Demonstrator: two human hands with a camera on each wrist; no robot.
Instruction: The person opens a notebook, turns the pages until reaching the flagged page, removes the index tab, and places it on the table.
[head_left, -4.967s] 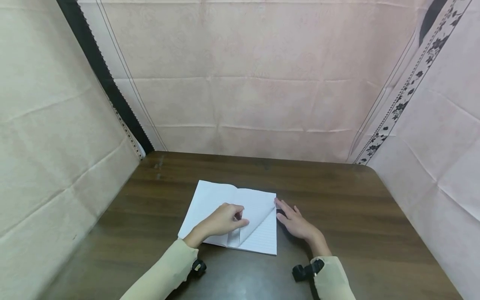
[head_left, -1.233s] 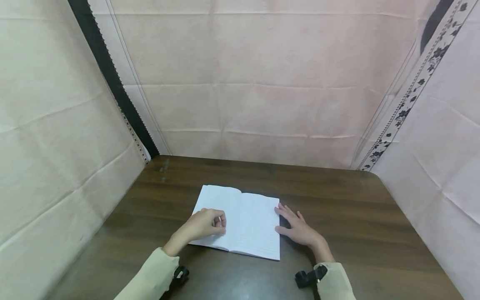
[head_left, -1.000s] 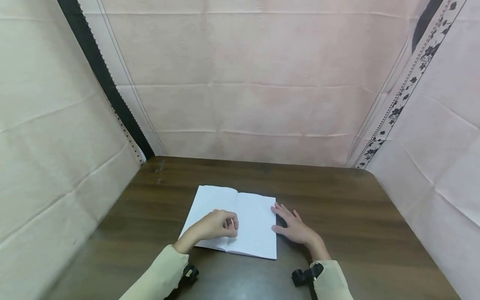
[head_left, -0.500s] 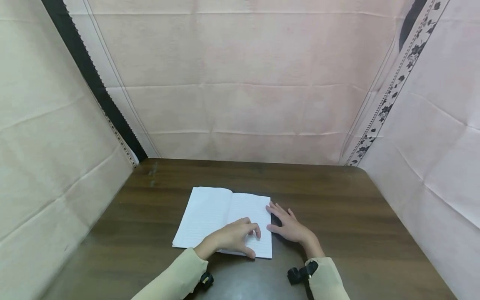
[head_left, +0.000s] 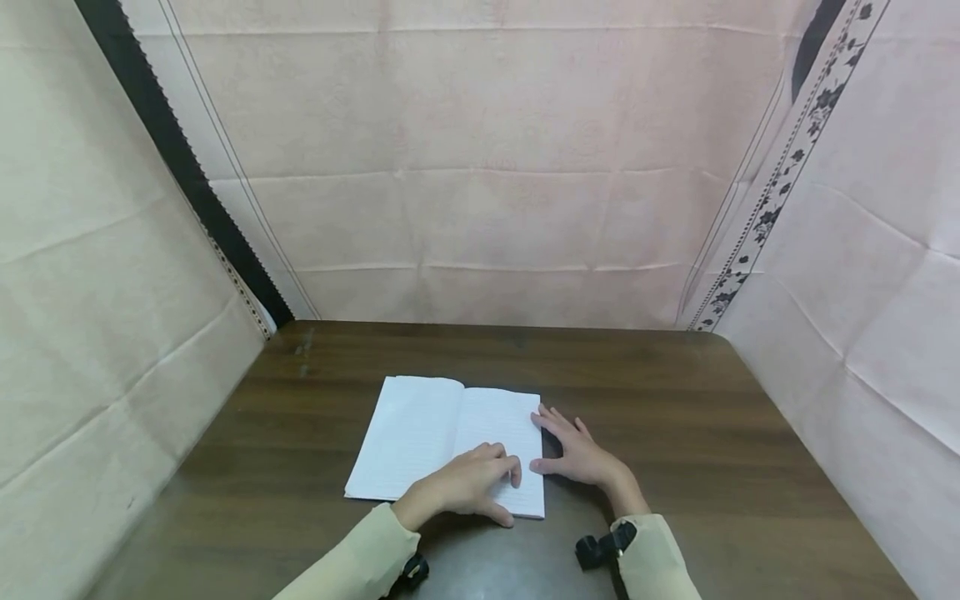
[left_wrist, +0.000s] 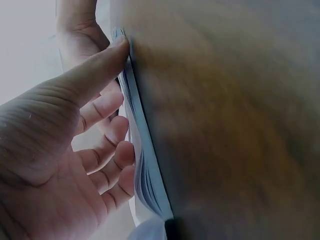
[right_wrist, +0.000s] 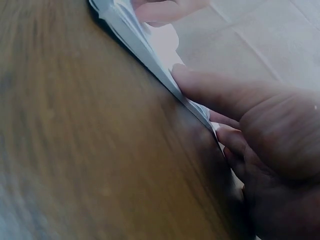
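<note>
Nearest, two pale yellow-green cloth sleeves [head_left: 352, 558] reach in over the near part of the brown wood-grain counter [head_left: 637, 400], each with a small black wrist-worn device [head_left: 604, 546] at its cuff. Beyond the cuffs, the bare left hand [head_left: 468, 483] is over the near part of the notebook's right page; its fingers are loosely bent, the thumb set well apart from them, and the left wrist view shows the thumb tip touching the near edge of the page stack, with nothing visibly gripped. The bare right hand [head_left: 581, 458] rests just beside and against the notebook's right edge, fingers spread and nearly straight, thumb tip touching that edge, holding nothing that shows. The white lined paper notebook [head_left: 446, 433] lies spread flat to two pages, a little left of midway between the counter's left and right edges and well apart from its far edge, its spine fold tilted slightly rightward at the far end. Farther off, small pale scuffs [head_left: 303, 350] mark the counter near its far left corner; the far right corner is rounded. Behind the far edge hangs a creased pinkish-white cloth [head_left: 480, 167], with a black scalloped strip [head_left: 180, 158] at its left and a grey floral border [head_left: 795, 158] at its right.
</note>
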